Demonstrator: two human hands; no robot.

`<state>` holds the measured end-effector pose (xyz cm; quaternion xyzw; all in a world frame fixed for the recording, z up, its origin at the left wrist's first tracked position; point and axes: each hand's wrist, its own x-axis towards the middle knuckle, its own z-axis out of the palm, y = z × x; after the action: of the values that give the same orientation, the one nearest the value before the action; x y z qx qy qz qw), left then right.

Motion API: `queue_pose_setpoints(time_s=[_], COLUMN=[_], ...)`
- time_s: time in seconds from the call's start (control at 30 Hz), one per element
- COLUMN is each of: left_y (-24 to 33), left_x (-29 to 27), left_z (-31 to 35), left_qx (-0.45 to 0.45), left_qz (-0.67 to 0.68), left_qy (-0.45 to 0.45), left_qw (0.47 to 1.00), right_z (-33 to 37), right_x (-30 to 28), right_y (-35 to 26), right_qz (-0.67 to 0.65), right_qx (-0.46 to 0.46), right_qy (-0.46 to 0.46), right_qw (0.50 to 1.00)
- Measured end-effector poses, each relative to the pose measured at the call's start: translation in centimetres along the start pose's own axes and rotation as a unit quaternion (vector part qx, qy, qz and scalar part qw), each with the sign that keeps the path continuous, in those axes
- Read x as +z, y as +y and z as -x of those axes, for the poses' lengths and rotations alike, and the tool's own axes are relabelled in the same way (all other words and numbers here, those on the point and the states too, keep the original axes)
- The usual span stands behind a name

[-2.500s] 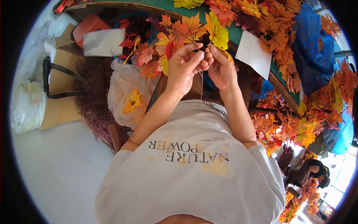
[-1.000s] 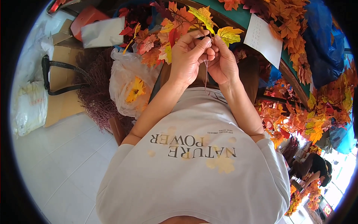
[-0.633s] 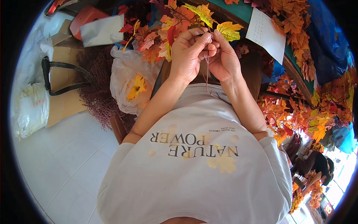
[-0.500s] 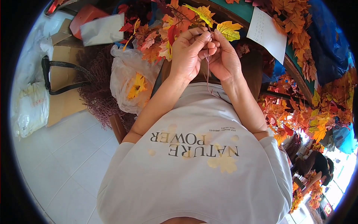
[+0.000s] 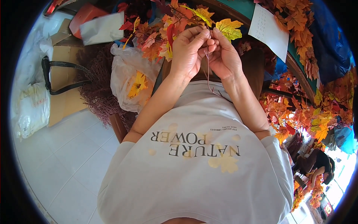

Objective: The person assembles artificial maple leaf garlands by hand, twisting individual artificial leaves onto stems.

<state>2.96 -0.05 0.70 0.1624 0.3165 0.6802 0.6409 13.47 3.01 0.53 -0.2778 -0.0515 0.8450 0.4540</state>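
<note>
The left hand (image 5: pixel 187 51) and right hand (image 5: pixel 225 57) meet, each with a narrow, pinching grip on a thin purplish stem (image 5: pixel 207 70); a yellow leaf (image 5: pixel 229 29) sits just beyond.

- Leaf spray (image 5: pixel 181 15): orange, red and yellow, fanned beyond the left hand (image 5: pixel 189 48).
- Yellow-green leaf (image 5: pixel 228 29): open, just beyond the right hand (image 5: pixel 224 59).
- Thin purplish stem (image 5: pixel 208 71): dangling between them.

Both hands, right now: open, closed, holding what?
Left hand: closed in a pinch, seemingly on the thin purplish strand that hangs below.
Right hand: closed in a pinch beside the yellow leaf; exactly what it grips cannot be told.
</note>
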Motion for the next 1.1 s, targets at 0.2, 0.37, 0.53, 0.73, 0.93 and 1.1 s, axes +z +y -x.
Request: queue_pose_setpoints(time_s=[0.2,0.37,0.53,0.73,0.93,1.1], left_y=[-0.3,-0.8,-1.0,-0.8,-1.0,-1.0], left_x=[-0.2,-0.7,-0.9,-1.2,-0.8,-1.2], left_z=[-0.1,-0.3,-0.3,-0.3,0.0,-0.4], left_qx=[-0.010,-0.013,0.005,0.062,0.075,0.095], left_qz=[0.012,0.020,0.006,-0.041,-0.058,-0.041], left_qy=[0.006,0.009,0.001,-0.020,-0.035,-0.023], left_qw=[1.000,1.000,1.000,0.997,0.995,0.994], right_z=[-0.3,-0.1,-0.3,0.2,0.0,-0.5], right_x=[-0.8,-1.0,-1.7,-1.1,-1.6,-2.0], right_y=[0.4,0.2,0.2,0.6,0.7,1.4], right_qz=[0.016,0.073,0.168,0.242,0.236,0.215], right_qx=[-0.022,-0.066,-0.148,-0.233,-0.233,-0.237], right_qy=[-0.006,-0.022,-0.026,-0.021,-0.061,-0.046], right_qw=[1.000,0.995,0.974,0.942,0.941,0.946])
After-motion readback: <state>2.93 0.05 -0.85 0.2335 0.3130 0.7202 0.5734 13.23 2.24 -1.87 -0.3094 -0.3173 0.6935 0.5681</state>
